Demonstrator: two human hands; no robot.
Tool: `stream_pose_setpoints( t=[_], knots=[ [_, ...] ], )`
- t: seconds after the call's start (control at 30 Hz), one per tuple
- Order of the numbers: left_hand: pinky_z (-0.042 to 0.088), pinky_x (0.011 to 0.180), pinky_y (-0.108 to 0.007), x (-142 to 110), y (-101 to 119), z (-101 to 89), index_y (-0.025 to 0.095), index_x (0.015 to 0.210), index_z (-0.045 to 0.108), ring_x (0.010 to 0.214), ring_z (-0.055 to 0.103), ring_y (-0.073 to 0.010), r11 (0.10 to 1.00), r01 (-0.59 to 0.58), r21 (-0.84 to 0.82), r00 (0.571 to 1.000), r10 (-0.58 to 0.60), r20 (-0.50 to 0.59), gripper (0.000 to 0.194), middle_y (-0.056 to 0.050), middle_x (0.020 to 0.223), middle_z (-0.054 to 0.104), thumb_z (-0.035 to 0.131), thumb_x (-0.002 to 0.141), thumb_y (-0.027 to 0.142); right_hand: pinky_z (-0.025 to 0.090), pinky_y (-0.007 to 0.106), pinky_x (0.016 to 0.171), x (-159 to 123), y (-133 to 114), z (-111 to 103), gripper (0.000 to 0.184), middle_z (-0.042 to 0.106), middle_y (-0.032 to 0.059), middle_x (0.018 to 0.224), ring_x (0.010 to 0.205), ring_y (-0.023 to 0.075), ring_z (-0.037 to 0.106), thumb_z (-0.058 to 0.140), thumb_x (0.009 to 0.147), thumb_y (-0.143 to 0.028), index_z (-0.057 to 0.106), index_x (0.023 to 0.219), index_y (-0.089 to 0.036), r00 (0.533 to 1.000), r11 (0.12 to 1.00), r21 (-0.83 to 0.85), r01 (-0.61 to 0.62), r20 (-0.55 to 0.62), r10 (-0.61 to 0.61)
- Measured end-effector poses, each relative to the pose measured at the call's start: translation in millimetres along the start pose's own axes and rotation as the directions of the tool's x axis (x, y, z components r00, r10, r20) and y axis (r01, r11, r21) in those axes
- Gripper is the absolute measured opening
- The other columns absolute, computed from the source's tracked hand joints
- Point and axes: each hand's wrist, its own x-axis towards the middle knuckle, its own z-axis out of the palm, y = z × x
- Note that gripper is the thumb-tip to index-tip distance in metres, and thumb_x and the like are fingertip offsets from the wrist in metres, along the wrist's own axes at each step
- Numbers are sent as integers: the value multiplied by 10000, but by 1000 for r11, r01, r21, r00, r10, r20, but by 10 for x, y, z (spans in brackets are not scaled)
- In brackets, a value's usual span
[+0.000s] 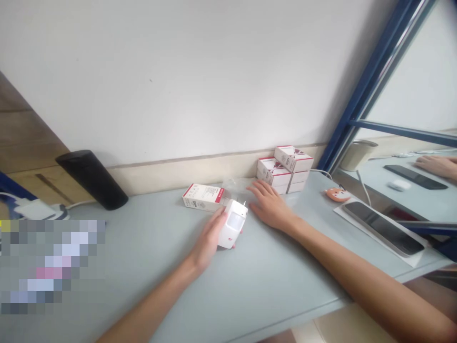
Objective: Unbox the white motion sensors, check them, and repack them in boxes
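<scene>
My left hand (210, 233) is wrapped round a white motion sensor (233, 224), raised over the desk, its pale window facing up. Just behind it lies a white and red carton (203, 196) on its side. My right hand (269, 205) rests palm down, fingers apart, to the right of the sensor. Its fingertips reach toward a crumpled clear plastic bag (233, 188); whether they touch it I cannot tell. Several white and red boxes (285, 166) are stacked against the wall, just beyond my right hand.
A black cylinder (93, 181) leans at the back left, near a white charger (35, 209) with cables. On the right are an orange figure (337, 194) and a dark phone (383, 226) on a white sheet. A blue-framed mirror (403, 119) borders the desk (150, 247).
</scene>
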Motion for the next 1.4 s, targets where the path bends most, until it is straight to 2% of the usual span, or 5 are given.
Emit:
stream_pose_setpoints(
  t=[0.2,0.5,0.77,1.03,1.4],
  knots=[
    [553,700,-327,36,-56,-16,238,1480,567,747,662,-201,999,31,10,999,-31,-30,667,-113,1037,764,495,991,686,566,512,1012,10,-10,-54,360,653,142,1211,1220,330,587,546,1033,-415,630,1338,-243,1000,998,68,5,-22,-3],
    [567,714,-346,46,-84,-31,250,1484,563,917,718,-273,998,47,-51,998,-49,-33,674,-130,1119,780,530,974,689,413,587,1209,-71,32,36,511,388,161,1658,1537,339,397,454,1077,-454,445,1560,-290,989,979,187,79,106,-100],
    [507,732,-341,57,-96,-74,209,1383,632,719,690,-207,993,96,-66,994,-99,-47,669,-119,1055,794,503,970,720,592,474,873,-24,-143,-168,433,684,127,1223,971,287,728,446,1078,-437,576,1446,-250,994,983,151,-104,59,96],
    [420,679,-309,49,12,-73,189,1396,622,672,647,-184,980,123,-154,991,-128,-26,647,-107,996,791,500,983,672,484,578,1111,-48,-112,-197,539,541,208,1475,1407,427,487,633,984,-433,577,1467,-200,1000,1000,-15,-25,3,25],
    [391,642,-304,79,37,-79,179,1394,615,690,658,-199,966,71,-248,993,-91,-70,595,-120,1025,794,517,989,603,573,505,940,43,-92,-241,397,735,107,1192,1022,308,732,660,930,-350,632,1315,-258,923,753,566,-335,37,383]
  ],
)
